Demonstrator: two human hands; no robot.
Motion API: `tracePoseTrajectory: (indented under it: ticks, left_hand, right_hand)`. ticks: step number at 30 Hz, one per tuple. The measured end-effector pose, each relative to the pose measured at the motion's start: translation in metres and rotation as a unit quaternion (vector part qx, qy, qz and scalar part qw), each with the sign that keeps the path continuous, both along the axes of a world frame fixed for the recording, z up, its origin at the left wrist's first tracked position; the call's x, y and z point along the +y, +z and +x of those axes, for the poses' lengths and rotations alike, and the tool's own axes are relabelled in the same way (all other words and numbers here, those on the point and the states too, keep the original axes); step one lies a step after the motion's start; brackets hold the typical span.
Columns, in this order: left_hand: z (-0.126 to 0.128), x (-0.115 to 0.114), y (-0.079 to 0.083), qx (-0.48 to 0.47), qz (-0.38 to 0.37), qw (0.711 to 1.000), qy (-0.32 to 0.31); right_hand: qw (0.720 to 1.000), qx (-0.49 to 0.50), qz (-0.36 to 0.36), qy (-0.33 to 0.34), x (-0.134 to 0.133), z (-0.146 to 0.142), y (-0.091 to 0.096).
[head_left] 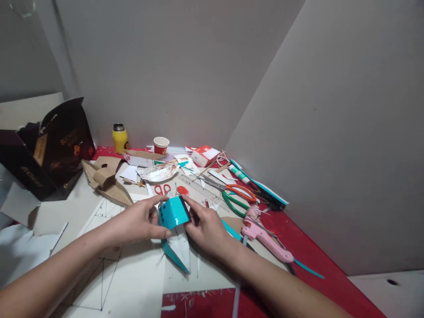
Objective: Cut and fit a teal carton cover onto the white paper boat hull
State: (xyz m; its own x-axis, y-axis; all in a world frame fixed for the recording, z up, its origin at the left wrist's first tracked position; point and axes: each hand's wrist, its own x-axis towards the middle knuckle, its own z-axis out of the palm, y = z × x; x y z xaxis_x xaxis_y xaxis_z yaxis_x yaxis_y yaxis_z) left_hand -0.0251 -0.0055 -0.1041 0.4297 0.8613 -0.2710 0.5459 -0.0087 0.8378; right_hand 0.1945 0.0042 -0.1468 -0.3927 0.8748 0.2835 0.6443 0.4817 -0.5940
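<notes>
Between my two hands sits a small teal and white model boat [179,247], with its pointed end toward me. A curved, glossy teal cover [174,212] with dark window squares on its left side and a black strip along its right edge spans the top of the hull. My left hand [145,219] grips the left side, thumb on the white deck and fingers behind the cover. My right hand [203,223] closes on the right side, index finger along the black strip. The fingertips behind the cover are partly hidden.
Orange and green handled scissors [240,198] and a pink glue gun [265,236] lie to the right. A brown cardboard boat [107,181] rests at left, near a dark box [49,150]. Behind stand a yellow bottle [120,139] and a paper cup [161,145].
</notes>
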Motion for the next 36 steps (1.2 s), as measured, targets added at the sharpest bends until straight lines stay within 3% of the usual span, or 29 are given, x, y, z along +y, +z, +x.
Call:
tracePoseTrajectory:
  ticks: [11,20,26,36]
  left_hand:
    - [-0.008,0.005,-0.004,-0.048,-0.041,0.997,-0.045]
    - [-0.012,0.006,-0.012,-0.063,-0.075,0.994,-0.056]
    - [-0.017,0.009,-0.01,-0.087,-0.09,0.991,-0.039]
    - [-0.013,0.013,-0.02,-0.151,-0.109,0.982,0.008]
  right_hand:
    - [0.999,0.026,0.006,0.022,-0.006,-0.003,-0.004]
    - [0.997,-0.082,0.006,0.004,-0.006,-0.005,-0.01]
    - [0.994,-0.113,0.014,-0.001,-0.007,-0.005,-0.012]
    - [0.99,-0.138,-0.004,-0.006,-0.006,-0.007,-0.011]
